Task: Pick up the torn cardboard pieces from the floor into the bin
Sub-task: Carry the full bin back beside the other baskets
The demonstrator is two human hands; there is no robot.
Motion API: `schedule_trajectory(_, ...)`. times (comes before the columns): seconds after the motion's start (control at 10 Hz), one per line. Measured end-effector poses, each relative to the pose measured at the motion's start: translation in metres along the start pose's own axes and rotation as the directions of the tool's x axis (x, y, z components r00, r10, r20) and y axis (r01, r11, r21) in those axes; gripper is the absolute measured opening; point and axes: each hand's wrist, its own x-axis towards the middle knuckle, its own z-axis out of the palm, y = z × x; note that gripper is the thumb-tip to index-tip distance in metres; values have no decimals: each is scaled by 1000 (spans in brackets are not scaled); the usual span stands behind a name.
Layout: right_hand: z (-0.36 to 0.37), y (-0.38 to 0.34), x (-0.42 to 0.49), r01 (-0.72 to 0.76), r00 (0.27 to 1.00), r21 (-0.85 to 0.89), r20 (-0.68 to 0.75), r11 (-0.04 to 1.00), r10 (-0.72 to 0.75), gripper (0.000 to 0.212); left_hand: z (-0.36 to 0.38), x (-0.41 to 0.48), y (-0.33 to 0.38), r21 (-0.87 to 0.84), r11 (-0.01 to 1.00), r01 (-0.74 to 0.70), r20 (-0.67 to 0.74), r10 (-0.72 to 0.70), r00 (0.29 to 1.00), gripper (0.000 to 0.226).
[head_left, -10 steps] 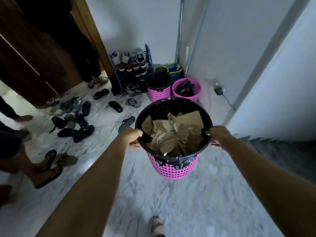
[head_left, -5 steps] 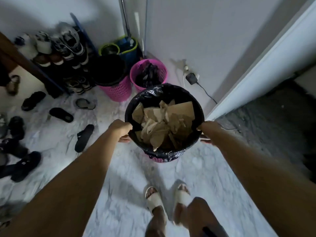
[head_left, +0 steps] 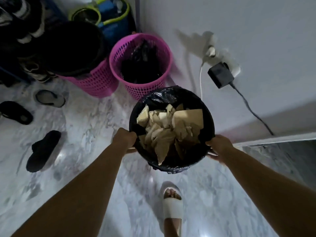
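Note:
I hold a bin [head_left: 164, 98] lined with a black plastic bag above the marble floor, seen from straight above. Several torn brown cardboard pieces [head_left: 169, 129] fill it. My left hand [head_left: 124, 138] grips the rim on the left side. My right hand [head_left: 219, 147] grips the rim on the right side. The bin's pink wall is hidden under the bag from this angle.
Two pink baskets [head_left: 142, 65] [head_left: 95, 82] stand against the wall just beyond the bin, beside a mop bucket [head_left: 111, 19] and a shoe rack. Black slippers [head_left: 42, 151] lie at the left. A charger [head_left: 220, 74] with cables hangs on the wall. My sandalled foot [head_left: 171, 206] is below.
I have walked forward with the bin toward the two pink baskets and the wall. The view has tilted down, so the baskets and charger look nearer. Both hands keep their grip.

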Motion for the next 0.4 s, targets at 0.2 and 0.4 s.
schedule_trajectory(0.2,18,19,42,5,1000,-111,5,994,-5,35,35,29,-15,-46,998,47,43,-45,998,36)
schedule_trajectory(0.4,11,9,4,128,991,-173,58,977,-119,44,12,-9,-15,-158,987,-42,148,65,987,46)
